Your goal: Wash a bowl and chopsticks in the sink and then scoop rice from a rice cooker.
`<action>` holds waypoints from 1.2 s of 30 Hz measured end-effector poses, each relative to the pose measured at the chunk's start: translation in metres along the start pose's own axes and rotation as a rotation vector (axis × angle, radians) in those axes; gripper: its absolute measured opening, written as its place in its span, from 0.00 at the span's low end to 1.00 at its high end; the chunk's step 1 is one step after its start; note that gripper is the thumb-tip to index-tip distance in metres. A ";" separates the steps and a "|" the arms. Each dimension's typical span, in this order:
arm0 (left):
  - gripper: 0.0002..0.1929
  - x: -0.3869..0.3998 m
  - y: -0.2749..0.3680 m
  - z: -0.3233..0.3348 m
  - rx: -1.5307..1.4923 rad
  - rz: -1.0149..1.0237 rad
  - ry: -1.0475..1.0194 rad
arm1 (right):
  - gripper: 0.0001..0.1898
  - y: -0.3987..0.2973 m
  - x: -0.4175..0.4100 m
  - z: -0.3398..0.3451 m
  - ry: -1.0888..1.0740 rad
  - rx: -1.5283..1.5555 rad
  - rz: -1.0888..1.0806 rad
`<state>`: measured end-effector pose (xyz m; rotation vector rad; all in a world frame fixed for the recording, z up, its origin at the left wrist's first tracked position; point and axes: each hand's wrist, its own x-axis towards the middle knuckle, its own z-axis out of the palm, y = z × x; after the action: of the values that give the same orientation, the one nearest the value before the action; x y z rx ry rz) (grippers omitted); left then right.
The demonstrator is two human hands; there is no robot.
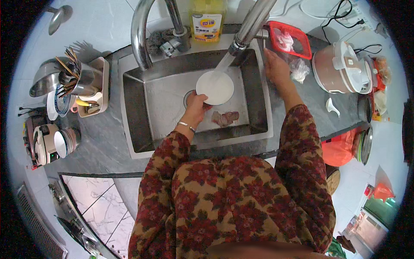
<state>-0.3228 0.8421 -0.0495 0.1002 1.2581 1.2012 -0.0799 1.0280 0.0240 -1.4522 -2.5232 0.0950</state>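
My left hand [195, 105] grips the rim of a white bowl [215, 88] over the stainless steel sink [168, 106]. Cloudy whitish liquid fills much of the bowl, and a stream of water [225, 62] runs into it from the right faucet [249, 26]. Part of another round rim [187, 97] shows behind my left fingers. Raw meat pieces [225, 118] lie on the sink floor, below and right of the bowl. At the sink's right edge, my right hand [277, 67] has its fingers on the faucet lever [264, 42]; the grip is partly hidden.
A second curved faucet [139, 35] arches over the sink's left side. Behind stands a yellow detergent bottle [207, 22]. A red plastic basket [300, 40], plastic bag [299, 69] and rice cooker [339, 68] are on the right. Left are a utensil holder [89, 82] and stacked bowls [63, 144].
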 end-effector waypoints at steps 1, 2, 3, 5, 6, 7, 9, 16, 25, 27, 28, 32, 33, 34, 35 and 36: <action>0.25 0.000 0.001 0.001 0.004 0.003 -0.022 | 0.23 0.002 -0.002 0.001 -0.003 -0.001 0.003; 0.26 0.000 0.002 0.003 0.008 0.005 -0.045 | 0.22 0.004 -0.004 0.002 0.005 0.002 -0.002; 0.26 0.000 0.002 0.003 0.008 0.003 -0.041 | 0.22 0.003 -0.005 0.002 0.012 0.008 -0.013; 0.26 0.001 0.001 0.006 -0.135 -0.015 -0.010 | 0.22 -0.003 -0.017 0.004 0.023 0.014 -0.008; 0.26 -0.002 0.003 0.005 -0.138 -0.015 -0.004 | 0.23 -0.010 -0.024 0.004 0.036 0.022 -0.009; 0.27 -0.004 0.007 0.006 -0.127 -0.018 0.006 | 0.23 -0.017 -0.034 0.001 0.031 0.024 -0.011; 0.27 -0.004 0.007 0.002 -0.118 -0.020 0.022 | 0.24 -0.032 -0.058 -0.007 -0.033 0.070 -0.104; 0.27 0.012 -0.010 -0.006 -0.227 0.007 -0.084 | 0.25 -0.021 -0.131 0.009 0.014 0.053 -0.226; 0.25 -0.007 -0.008 -0.028 -0.221 -0.047 -0.284 | 0.25 -0.014 -0.142 0.026 0.048 0.206 -0.118; 0.24 -0.012 -0.002 -0.045 -0.150 -0.113 -0.231 | 0.23 -0.015 -0.142 0.025 0.076 0.205 -0.118; 0.26 -0.010 -0.001 -0.061 -0.099 -0.151 -0.187 | 0.23 -0.015 -0.141 0.026 0.073 0.211 -0.121; 0.30 -0.014 0.008 -0.087 0.201 -0.196 0.026 | 0.22 -0.011 -0.141 0.030 0.093 0.186 -0.139; 0.32 -0.018 0.014 -0.086 0.382 -0.207 0.122 | 0.22 -0.011 -0.141 0.031 0.106 0.184 -0.152; 0.32 -0.021 0.016 -0.085 0.382 -0.210 0.126 | 0.22 -0.012 -0.141 0.031 0.102 0.187 -0.152; 0.33 -0.024 0.018 -0.083 0.439 -0.169 0.223 | 0.22 -0.012 -0.142 0.031 0.106 0.181 -0.139; 0.33 -0.026 0.018 -0.082 0.494 -0.125 0.320 | 0.23 -0.013 -0.142 0.030 0.110 0.174 -0.129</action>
<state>-0.3923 0.7875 -0.0524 0.1930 1.7995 0.7965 -0.0295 0.9011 -0.0260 -1.1936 -2.4438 0.2018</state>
